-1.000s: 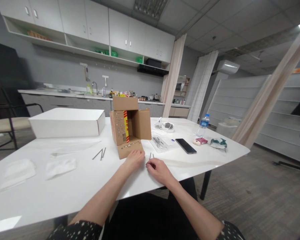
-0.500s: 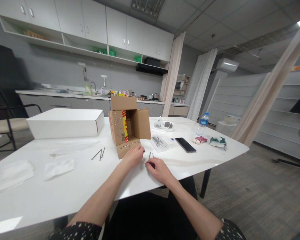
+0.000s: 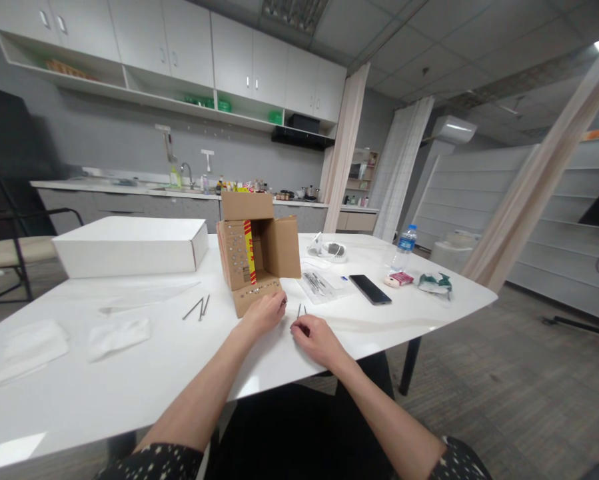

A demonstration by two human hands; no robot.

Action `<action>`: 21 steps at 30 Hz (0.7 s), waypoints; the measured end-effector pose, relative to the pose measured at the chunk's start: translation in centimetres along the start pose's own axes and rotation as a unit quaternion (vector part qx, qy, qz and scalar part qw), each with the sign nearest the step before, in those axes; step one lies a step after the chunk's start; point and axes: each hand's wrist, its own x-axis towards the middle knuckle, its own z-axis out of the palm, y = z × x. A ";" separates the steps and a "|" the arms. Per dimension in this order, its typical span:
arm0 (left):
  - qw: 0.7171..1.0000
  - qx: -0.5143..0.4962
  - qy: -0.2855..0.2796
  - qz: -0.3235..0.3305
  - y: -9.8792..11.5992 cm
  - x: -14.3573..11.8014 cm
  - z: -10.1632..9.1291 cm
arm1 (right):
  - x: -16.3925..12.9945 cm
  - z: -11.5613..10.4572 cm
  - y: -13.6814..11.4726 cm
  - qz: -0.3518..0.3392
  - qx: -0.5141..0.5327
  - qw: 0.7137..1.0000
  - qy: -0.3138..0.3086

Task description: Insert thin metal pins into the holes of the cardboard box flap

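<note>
While the left hand pinches a nail at the box flap on the table, right hand curls over two nails; pushing it in needs steady pressure.

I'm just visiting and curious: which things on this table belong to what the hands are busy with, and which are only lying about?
In use:
- left hand at the cardboard box flap
- right hand by two nails

Lying about:
- white box
- phone
- water bottle
- two more nails
- white cloths
</note>
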 end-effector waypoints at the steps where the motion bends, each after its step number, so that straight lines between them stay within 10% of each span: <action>1: 1.000 0.002 0.000 -0.004 0.0 0.0 0.0 | 0.0 0.0 0.0 0.001 0.001 1.000 -0.001; 21: 0.986 0.054 0.084 -0.136 -1.2 0.2 -2.0 | 0.0 0.0 0.1 0.002 0.003 1.000 -0.006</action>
